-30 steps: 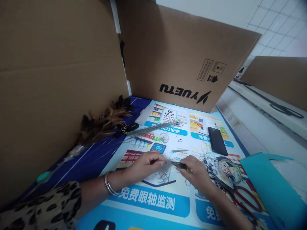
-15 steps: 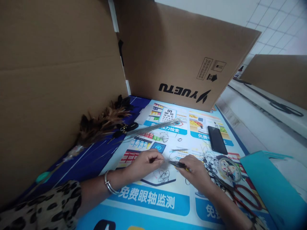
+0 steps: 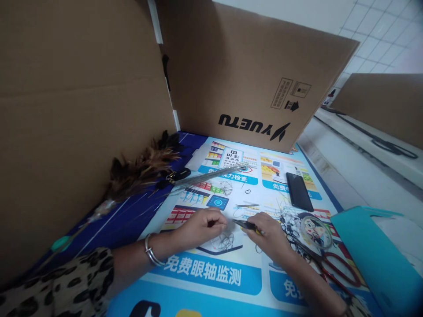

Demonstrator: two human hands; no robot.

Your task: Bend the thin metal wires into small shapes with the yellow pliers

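Observation:
My right hand [image 3: 269, 231] is closed around a pair of pliers [image 3: 244, 224] with dark jaws and a yellow-and-black handle, the jaws pointing left. Just left of the jaw tips, my left hand [image 3: 206, 226] is pinched, thumb against fingers; whatever it holds is too thin to make out. Below the left fingers lies a loose tangle of thin wire [image 3: 223, 241]. A few short straight wire pieces [image 3: 247, 205] rest behind the hands. Farther back, a bundle of long silvery wires [image 3: 211, 174] stretches across the printed sheet.
Right of my right hand are scattered black and clear bits [image 3: 291, 226], a round clear container [image 3: 316, 231] and red-handled scissors [image 3: 340, 269]. A black phone [image 3: 299, 192] and a teal folder [image 3: 376, 259] lie beyond. Brown feathers [image 3: 142, 169] lie along the left cardboard wall [image 3: 82, 110]; another cardboard panel [image 3: 251, 75] stands behind.
My left hand has shifted very slightly, staying pinched. The pliers remain in my right hand, almost in the same spot.

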